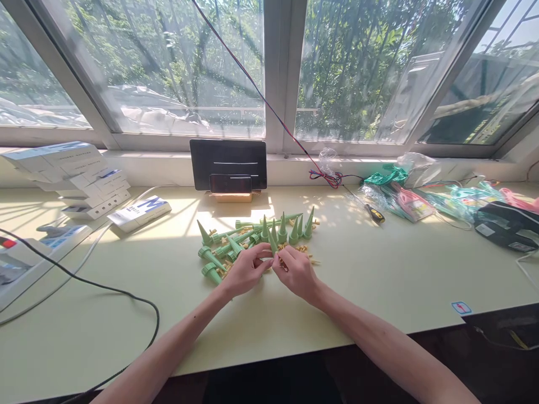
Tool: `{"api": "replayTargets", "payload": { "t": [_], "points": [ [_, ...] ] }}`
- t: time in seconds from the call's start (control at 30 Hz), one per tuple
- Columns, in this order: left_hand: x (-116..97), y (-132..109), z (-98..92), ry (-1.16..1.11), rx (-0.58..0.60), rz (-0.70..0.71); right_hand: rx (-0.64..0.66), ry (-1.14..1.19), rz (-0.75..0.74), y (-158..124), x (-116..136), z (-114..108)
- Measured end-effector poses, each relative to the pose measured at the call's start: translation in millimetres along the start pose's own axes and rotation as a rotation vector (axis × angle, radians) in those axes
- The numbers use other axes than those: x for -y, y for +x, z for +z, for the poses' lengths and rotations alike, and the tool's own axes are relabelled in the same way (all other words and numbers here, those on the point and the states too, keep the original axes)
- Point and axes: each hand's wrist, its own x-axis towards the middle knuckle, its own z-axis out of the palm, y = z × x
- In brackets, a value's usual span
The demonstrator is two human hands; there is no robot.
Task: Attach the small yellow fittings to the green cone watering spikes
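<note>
My left hand [248,269] and my right hand [297,272] meet over the near side of a pile of green plastic parts. Between their fingertips a green watering spike [273,246] points upward, and both hands are closed on its lower end. My fingers cover part of that end. Several more green cone spikes [309,224] stand upright just behind, while others, such as one spike with a ribbed cap [210,272], lie on their sides to the left. Small yellow valve pieces [301,248] are scattered among them, partly hidden by my right hand.
A tablet [227,160] and a phone [230,183] lean on a stand by the window. White boxes [80,174], a power strip [46,255] and a black cable [126,293] occupy the left. At right lie a screwdriver [374,213], bagged coils [415,202] and a black pouch [505,224].
</note>
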Motion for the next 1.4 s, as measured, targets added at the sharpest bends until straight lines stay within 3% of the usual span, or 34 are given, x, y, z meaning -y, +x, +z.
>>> {"api": "replayTargets", "payload": {
  "t": [0.77,1.13,1.4],
  "points": [
    [-5,-1,2.2,0.036,-0.017,0.006,-0.047,0.059,0.025,0,0,1],
    [1,-2,-0.3,0.109,-0.095,0.066,0.018,0.167,0.191,-1,-4,-1],
    [3,0,-1.9,0.018,-0.125,0.027,0.070,0.272,0.240,-1,-8,-2]
  ]
}}
